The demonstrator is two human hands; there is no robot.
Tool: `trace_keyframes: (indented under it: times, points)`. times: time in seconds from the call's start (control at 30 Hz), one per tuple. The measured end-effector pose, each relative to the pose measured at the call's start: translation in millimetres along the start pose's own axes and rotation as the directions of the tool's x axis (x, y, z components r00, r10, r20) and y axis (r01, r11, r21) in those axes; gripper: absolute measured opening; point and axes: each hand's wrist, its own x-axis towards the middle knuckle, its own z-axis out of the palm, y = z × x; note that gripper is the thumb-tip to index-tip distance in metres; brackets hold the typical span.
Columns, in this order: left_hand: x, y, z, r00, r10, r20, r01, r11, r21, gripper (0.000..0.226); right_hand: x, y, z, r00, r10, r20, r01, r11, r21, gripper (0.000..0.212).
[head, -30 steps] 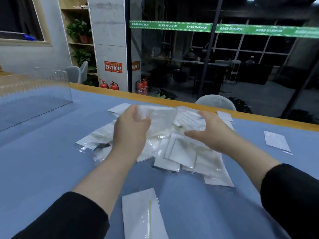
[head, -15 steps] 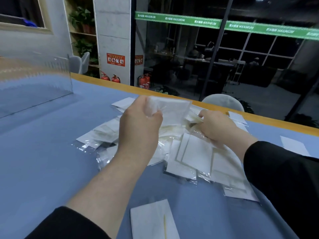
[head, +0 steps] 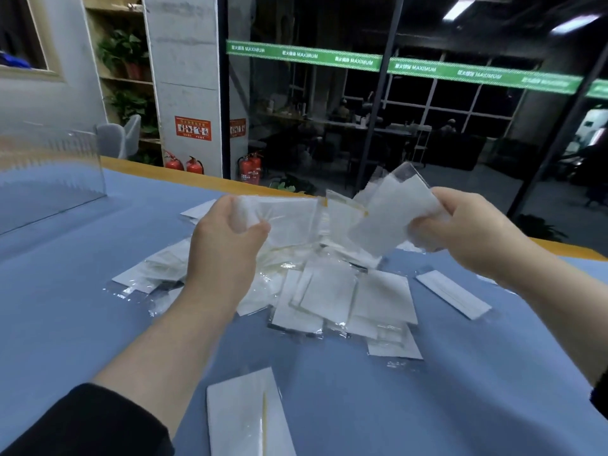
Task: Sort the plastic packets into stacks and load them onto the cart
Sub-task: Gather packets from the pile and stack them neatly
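Both hands pinch packets mid-frame: the left hand grips a clear packet, the right hand a white packet, above the packet pile on the blue surface. Across the upper frame, a green band reads "MAXIMUM".

Blue-topped table with wood edge. Behind: concrete pillar, red fire extinguishers at base, plant shelves left. Dark glass wall crossed by green banner strip; ceiling strip lights overhead.
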Motion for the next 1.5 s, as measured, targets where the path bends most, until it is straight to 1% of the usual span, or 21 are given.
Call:
trace_keyframes:
  times: [0.1,0.17,0.27,0.33,0.37,0.43,0.47,0.57,0.63,0.73,0.83,0.93,1.03,1.13,1.2,1.27,1.3,1.37,1.4,1.43,1.5]
  points:
    - [-6.9,4.0,2.9,0.997,-0.047,0.067,0.052,0.996,-0.066,0.013,-31.7,1.7,-6.8,0.999,0.019,0.028,-0.021,0.996,0.081,0.009]
    - [-12.7,5.2,8.1,0.987,-0.089,0.132,0.103,0.989,-0.109,0.009,-46.4,7.1,-1.9,0.999,0.052,0.008,-0.053,0.972,0.23,0.011]
    - [-20.9,6.8,13.1,0.96,-0.145,0.241,0.189,0.967,-0.173,0.014,-63.3,10.9,12.6,0.993,0.1,0.056,-0.114,0.843,0.526,0.021]
    - [-24.1,6.9,15.2,0.93,-0.181,0.32,0.257,0.942,-0.215,0.023,-69.2,12.6,25.0,0.988,0.135,0.082,-0.156,0.776,0.61,0.018]
    - [-26.1,6.8,16.5,0.913,-0.19,0.362,0.291,0.923,-0.25,0.024,-71.5,13.1,32.0,0.984,0.155,0.084,-0.173,0.757,0.63,0.016]
    - [-33.1,11.2,20.5,0.879,-0.182,0.442,0.337,0.892,-0.302,0.012,-74.4,13.0,45.6,0.979,0.191,0.075,-0.193,0.732,0.654,0.013]
    - [-35.7,13.1,23.3,0.863,-0.184,0.47,0.36,0.877,-0.319,0.015,-75.6,12.9,52.2,0.977,0.204,0.065,-0.195,0.724,0.661,0.012]
    - [-43.0,14.6,28.9,0.811,-0.177,0.558,0.419,0.841,-0.343,0.049,-77.3,12.4,64.4,0.974,0.228,0.01,-0.175,0.717,0.675,0.008]
    - [-48.2,17.5,30.0,0.767,-0.147,0.624,0.422,0.849,-0.318,0.063,-76.6,13.9,67.3,0.973,0.231,-0.017,-0.163,0.734,0.659,0.007]
    - [-53.8,20.4,30.7,0.733,-0.112,0.671,0.415,0.855,-0.312,0.057,-76.1,16.0,69.3,0.971,0.237,-0.033,-0.165,0.765,0.622,0.006]
    - [-56.0,23.3,30.4,0.662,-0.072,0.746,0.446,0.838,-0.315,0.066,-77.1,17.3,69.1,0.965,0.26,-0.03,-0.183,0.75,0.636,0.004]
    - [-60.3,24.5,30.0,0.617,-0.029,0.786,0.435,0.845,-0.31,0.044,-78.2,17.8,68.8,0.963,0.266,-0.039,-0.181,0.749,0.638,0.004]
    - [-61.8,18.9,34.4,0.654,-0.081,0.752,0.352,0.913,-0.207,0.041,-78.5,18.3,70.1,0.965,0.256,-0.048,-0.177,0.778,0.603,0.005]
    - [-57.6,17.0,33.8,0.756,-0.114,0.645,0.321,0.923,-0.213,0.025,-78.6,18.3,68.0,0.973,0.227,-0.033,-0.156,0.762,0.629,0.003]
    - [-52.8,16.5,31.3,0.806,-0.113,0.581,0.287,0.933,-0.217,0.025,-77.2,19.8,61.7,0.972,0.228,-0.058,-0.141,0.761,0.634,0.003]
    - [-47.3,13.7,27.5,0.852,-0.124,0.508,0.271,0.936,-0.225,0.026,-74.6,24.1,53.7,0.964,0.233,-0.129,-0.114,0.798,0.592,0.003]
    - [-44.3,12.6,25.7,0.872,-0.137,0.471,0.27,0.935,-0.228,0.028,-73.7,27.0,48.4,0.956,0.225,-0.19,-0.091,0.839,0.537,0.008]
    - [-42.0,12.9,23.5,0.89,-0.184,0.417,0.29,0.935,-0.206,0.034,-73.8,29.2,33.8,0.947,0.133,-0.294,-0.014,0.928,0.373,0.023]
    - [-42.2,13.7,22.9,0.891,-0.207,0.405,0.302,0.935,-0.187,0.036,-75.4,28.8,26.3,0.955,0.056,-0.29,0.036,0.953,0.301,0.027]
    - [-42.1,12.7,23.0,0.889,-0.212,0.407,0.304,0.936,-0.179,0.037,-77.3,28.6,20.2,0.971,-0.024,-0.237,0.083,0.966,0.243,0.027]
    - [-43.4,13.1,24.2,0.87,-0.212,0.445,0.321,0.928,-0.186,0.044,-81.0,25.9,14.7,0.99,-0.138,-0.035,0.141,0.984,0.108,0.022]
